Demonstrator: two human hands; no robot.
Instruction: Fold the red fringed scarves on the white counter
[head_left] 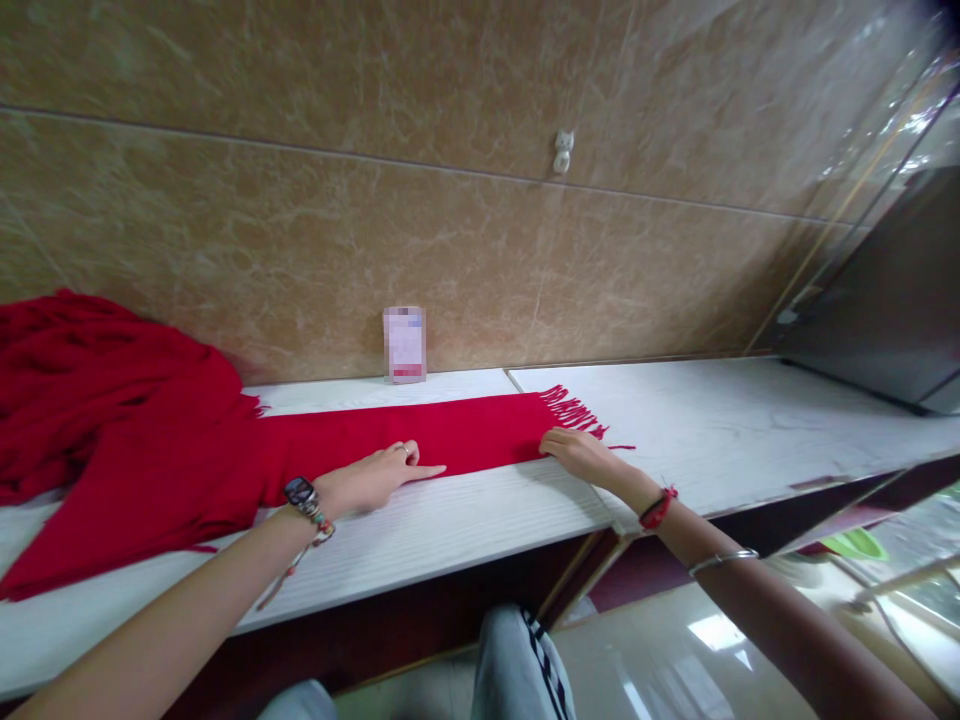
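A red scarf [465, 432] lies as a long folded strip on the white countertop [450, 510], its fringe [574, 410] at the right end. My left hand [375, 477] rests on the strip's near edge, one finger stretched along it and the others, one wearing a ring, bent. Near the fringed end, my right hand [581, 455] has its fingers closed on the near edge; the fingertips are partly hidden. Toward the left, the strip runs into a loose red heap of fabric [112, 400].
A small card or box [405, 345], blurred out, leans against the brown marbled wall [337, 250]. A white cat-shaped hook [564, 152] is fixed higher up. A dark grey appliance [885, 290] stands at the right end. Below the counter are open shelves [660, 570].
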